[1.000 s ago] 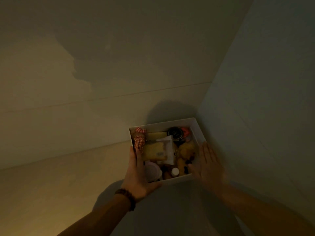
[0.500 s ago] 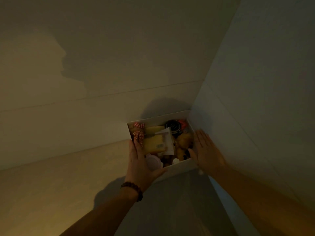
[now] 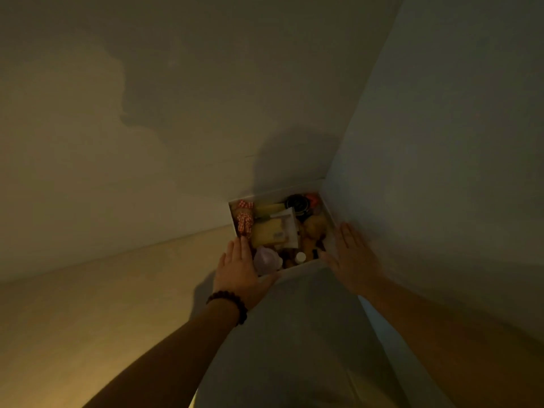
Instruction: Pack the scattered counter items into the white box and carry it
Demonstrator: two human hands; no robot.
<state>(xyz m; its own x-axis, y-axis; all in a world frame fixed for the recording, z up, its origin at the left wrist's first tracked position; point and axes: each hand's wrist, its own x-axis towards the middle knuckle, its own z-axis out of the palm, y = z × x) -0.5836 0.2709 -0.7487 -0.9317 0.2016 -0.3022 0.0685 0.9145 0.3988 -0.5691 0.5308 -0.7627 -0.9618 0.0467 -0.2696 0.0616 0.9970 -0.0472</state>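
Observation:
The white box (image 3: 273, 192) sits tucked into the corner where two walls meet, full of small items. Among them are a red-and-white checked bundle (image 3: 245, 222), a yellow packet (image 3: 268, 232), a white card (image 3: 290, 228), a black round object (image 3: 297, 203) and a pale pink lid (image 3: 266, 260). My left hand (image 3: 240, 269) lies along the box's left wall, its thumb wrapped on the near wall. My right hand (image 3: 351, 257) is flat with fingers apart beside the box's right wall, thumb touching the near right corner. The dim light hides finer detail.
A plain wall rises behind the box and another wall (image 3: 441, 172) stands close on the right. A light wooden surface (image 3: 117, 290) stretches to the left. Grey fabric (image 3: 294, 334) fills the space below the box. A dark bead bracelet (image 3: 232, 301) is on my left wrist.
The box has moved away from me and deeper into the corner, with both hands following it. My left hand has flattened along the box's side.

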